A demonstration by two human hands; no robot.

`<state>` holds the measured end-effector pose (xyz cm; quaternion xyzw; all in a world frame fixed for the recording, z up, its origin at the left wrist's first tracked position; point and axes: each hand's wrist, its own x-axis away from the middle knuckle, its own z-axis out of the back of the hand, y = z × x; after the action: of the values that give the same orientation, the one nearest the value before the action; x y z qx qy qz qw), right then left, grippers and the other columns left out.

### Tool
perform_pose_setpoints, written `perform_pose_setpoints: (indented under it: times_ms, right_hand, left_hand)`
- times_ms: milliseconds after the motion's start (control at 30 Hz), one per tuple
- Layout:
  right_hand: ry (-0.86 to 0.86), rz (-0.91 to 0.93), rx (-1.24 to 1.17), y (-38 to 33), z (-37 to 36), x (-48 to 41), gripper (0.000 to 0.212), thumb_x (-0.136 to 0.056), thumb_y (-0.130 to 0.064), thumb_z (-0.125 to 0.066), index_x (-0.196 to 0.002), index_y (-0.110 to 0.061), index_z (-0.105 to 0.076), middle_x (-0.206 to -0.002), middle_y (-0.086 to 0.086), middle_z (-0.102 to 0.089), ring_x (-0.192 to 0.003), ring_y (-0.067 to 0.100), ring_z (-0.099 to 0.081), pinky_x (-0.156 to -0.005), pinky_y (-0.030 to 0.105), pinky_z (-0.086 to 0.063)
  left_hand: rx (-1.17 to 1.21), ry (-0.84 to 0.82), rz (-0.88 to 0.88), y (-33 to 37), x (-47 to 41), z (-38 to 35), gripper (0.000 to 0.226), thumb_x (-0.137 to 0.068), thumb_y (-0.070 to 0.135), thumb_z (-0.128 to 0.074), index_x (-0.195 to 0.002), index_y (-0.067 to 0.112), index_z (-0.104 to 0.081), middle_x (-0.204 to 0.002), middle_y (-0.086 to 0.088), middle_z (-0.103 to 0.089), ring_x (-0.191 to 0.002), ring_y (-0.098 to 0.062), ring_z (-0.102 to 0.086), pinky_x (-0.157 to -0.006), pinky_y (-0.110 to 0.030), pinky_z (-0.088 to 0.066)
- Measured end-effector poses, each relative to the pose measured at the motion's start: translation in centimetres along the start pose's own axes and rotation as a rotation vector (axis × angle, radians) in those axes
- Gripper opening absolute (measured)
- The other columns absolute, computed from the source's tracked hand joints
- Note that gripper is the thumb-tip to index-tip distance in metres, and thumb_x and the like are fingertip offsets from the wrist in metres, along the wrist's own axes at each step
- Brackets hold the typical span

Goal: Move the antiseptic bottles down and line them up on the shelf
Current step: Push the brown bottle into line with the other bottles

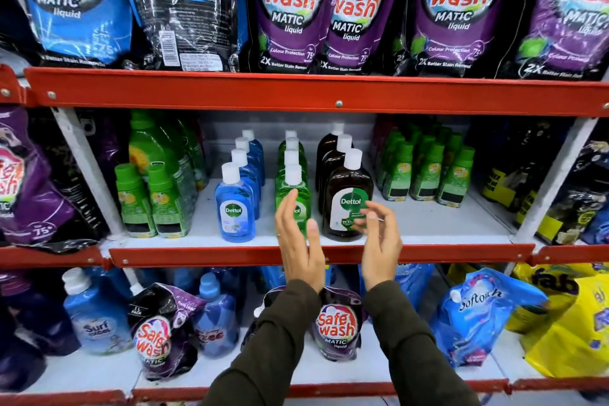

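Hovering empty and spread, left hand (pixel 298 237) and right hand (pixel 379 237) near front-edge brown plastic Dettol bottle (pixel 347 204); straightening rows probably follows.

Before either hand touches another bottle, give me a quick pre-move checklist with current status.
1. Left hand empty and open: ok.
2. Right hand empty and open: ok.
3. Blue bottles in a straight row: ok.
4. Brown bottles upright, front label facing out: ok.
5. Front green bottle label facing out: cannot tell, left hand covers it.
6. Bare shelf right of the brown row: ok.
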<state>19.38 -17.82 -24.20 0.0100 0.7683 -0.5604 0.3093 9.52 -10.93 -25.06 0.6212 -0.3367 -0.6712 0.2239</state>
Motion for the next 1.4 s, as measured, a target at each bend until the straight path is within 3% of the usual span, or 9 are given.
perform_pose_setpoints:
  times_ms: [100, 267, 567, 767, 867, 1000, 1133, 1267, 1400]
  right_hand:
    - [-0.199, -0.059, -0.035, -0.6, -2.3, 1.2, 0.026, -0.098, -0.04, -0.046, -0.118, -0.04, -0.063, -0.12, -0.006, -0.069, -0.11, 0.016, -0.068, -0.095, 0.034, -0.056]
    - [-0.446, -0.244, 0.039, -0.6, -5.7, 2.1, 0.049, -0.104, -0.04, -0.037, -0.151, -0.027, -0.037, -0.16, -0.001, -0.039, -0.147, 0.011, -0.037, -0.124, 0.041, -0.028]
    - [-0.492, -0.278, -0.019, -1.1, -6.9, 2.2, 0.04, -0.097, -0.042, -0.041, -0.137, -0.041, -0.042, -0.144, -0.005, -0.054, -0.135, 0.01, -0.051, -0.12, 0.041, -0.036]
    - [-0.517, -0.265, 0.051, -0.9, -6.6, 2.0, 0.042, -0.1, -0.039, -0.041, -0.143, -0.037, -0.04, -0.142, -0.013, -0.053, -0.129, -0.006, -0.05, -0.121, 0.04, -0.034]
    - [-0.439, -0.19, 0.169, -0.9, -7.0, 2.7, 0.044, -0.104, -0.031, -0.043, -0.147, -0.022, -0.039, -0.148, -0.003, -0.048, -0.135, 0.004, -0.047, -0.121, 0.043, -0.033]
    - [-0.242, -0.076, 0.161, -1.2, -8.1, 4.6, 0.032, -0.102, -0.025, -0.047, -0.133, -0.019, -0.05, -0.132, 0.006, -0.051, -0.121, 0.017, -0.055, -0.107, 0.043, -0.045]
    - [-0.411, -0.129, 0.104, -1.5, -10.4, 5.9, 0.032, -0.104, -0.025, -0.043, -0.135, -0.021, -0.052, -0.133, 0.003, -0.058, -0.124, 0.021, -0.057, -0.107, 0.051, -0.047]
    - [-0.619, -0.217, 0.102, -1.5, -12.9, 6.5, 0.048, -0.105, -0.035, -0.039, -0.152, -0.024, -0.037, -0.157, -0.003, -0.042, -0.139, 0.002, -0.04, -0.116, 0.021, -0.031]
    - [-0.661, -0.304, 0.114, -1.3, -14.6, 5.9, 0.051, -0.105, -0.036, -0.037, -0.154, -0.023, -0.031, -0.156, -0.005, -0.039, -0.134, -0.002, -0.036, -0.088, -0.012, -0.025]
  left_hand:
    - [0.021, 0.083, 0.095, -0.6, -1.4, 1.5, 0.054, -0.104, 0.04, -0.033, -0.154, 0.022, -0.033, -0.158, 0.005, -0.034, -0.149, -0.007, -0.029, -0.121, -0.022, -0.021]
    - [0.162, -0.137, 0.391, -1.6, -3.0, 3.1, 0.057, -0.105, 0.044, -0.026, -0.159, 0.023, -0.024, -0.167, 0.003, -0.026, -0.154, -0.009, -0.021, -0.126, -0.03, -0.015]
    - [0.201, -0.26, 0.406, -1.7, -3.9, 4.4, 0.065, -0.099, 0.052, -0.03, -0.158, 0.028, -0.026, -0.166, 0.005, -0.03, -0.153, -0.008, -0.026, -0.129, -0.042, -0.019]
    - [0.17, -0.283, 0.364, -1.7, -3.6, 4.4, 0.063, -0.098, 0.053, -0.03, -0.158, 0.032, -0.023, -0.165, 0.009, -0.027, -0.149, -0.002, -0.025, -0.126, -0.031, -0.018]
    - [0.123, -0.188, 0.308, -1.6, -3.0, 4.9, 0.061, -0.101, 0.047, -0.031, -0.157, 0.025, -0.03, -0.159, 0.011, -0.034, -0.142, 0.007, -0.031, -0.124, -0.026, -0.023]
    - [0.024, 0.13, 0.154, -1.7, -2.7, 6.6, 0.046, -0.106, 0.035, -0.032, -0.144, 0.018, -0.049, -0.145, 0.005, -0.046, -0.139, -0.008, -0.042, -0.115, -0.022, -0.032]
    - [-0.04, 0.247, 0.176, -3.0, -4.5, 8.9, 0.047, -0.107, 0.028, -0.034, -0.151, 0.012, -0.041, -0.153, 0.001, -0.035, -0.141, 0.011, -0.026, -0.114, -0.007, -0.018]
    - [0.045, 0.058, 0.402, -4.4, -6.6, 11.0, 0.05, -0.111, 0.029, -0.028, -0.16, 0.019, -0.022, -0.169, -0.002, -0.019, -0.151, -0.006, -0.017, -0.119, -0.02, -0.013]
    - [0.057, -0.094, 0.469, -5.3, -7.7, 12.1, 0.052, -0.111, 0.031, -0.024, -0.161, 0.017, -0.016, -0.166, 0.002, -0.022, -0.14, 0.003, -0.02, -0.111, -0.007, -0.017]
